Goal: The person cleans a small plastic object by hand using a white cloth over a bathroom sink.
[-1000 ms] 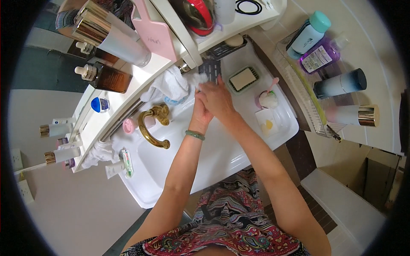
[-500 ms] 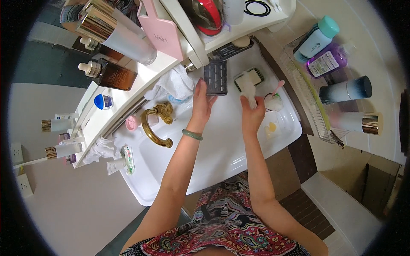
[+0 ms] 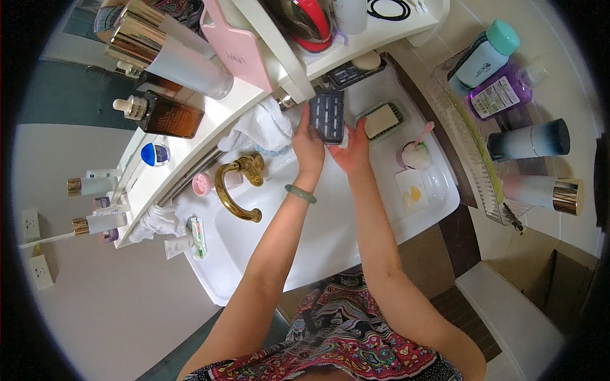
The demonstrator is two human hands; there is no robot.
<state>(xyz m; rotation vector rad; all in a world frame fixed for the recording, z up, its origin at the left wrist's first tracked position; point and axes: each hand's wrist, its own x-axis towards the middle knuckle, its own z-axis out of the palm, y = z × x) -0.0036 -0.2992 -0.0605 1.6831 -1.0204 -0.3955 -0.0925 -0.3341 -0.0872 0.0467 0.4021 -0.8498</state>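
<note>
One flat, dark, slotted tray (image 3: 327, 117) was held up at the far side of the glossy white basin (image 3: 324, 219).
From where I stood, the left hand (image 3: 309, 149) had its fingers half-curled around the tray's left edge; the right hand (image 3: 352, 153), fingers bent nearly closed, held a soft white wad (image 3: 344, 138) against its lower right corner. A pale, smooth soap block (image 3: 381, 122) sat just rightward in an oblong dish (image 3: 398, 115); leftward, a fluffy towel (image 3: 259, 126) lay crumpled near the curved brass tap (image 3: 227, 198).

Head-worn fisheye view down onto hands (image 3: 309, 151)
</note>
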